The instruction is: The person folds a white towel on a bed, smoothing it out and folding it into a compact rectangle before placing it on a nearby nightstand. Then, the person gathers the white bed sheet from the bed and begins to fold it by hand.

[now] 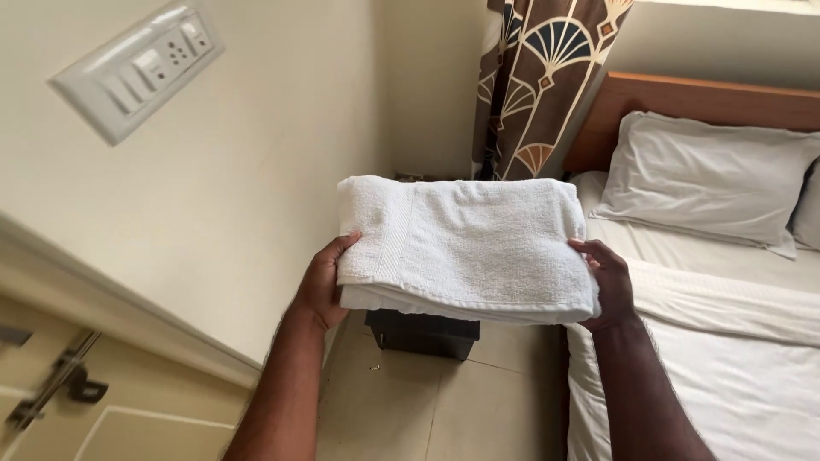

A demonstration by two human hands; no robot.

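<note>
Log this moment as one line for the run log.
left hand: grips folded white terry towel | right hand: grips towel's other end | towel: held level above tiled floor, beside white bed

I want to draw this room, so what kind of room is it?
Probably a bedroom, maybe in a hotel. There is a bed with white sheets, a plump white pillow against a wooden headboard, and both hands, left hand and right hand, hold a folded white towel.
</note>
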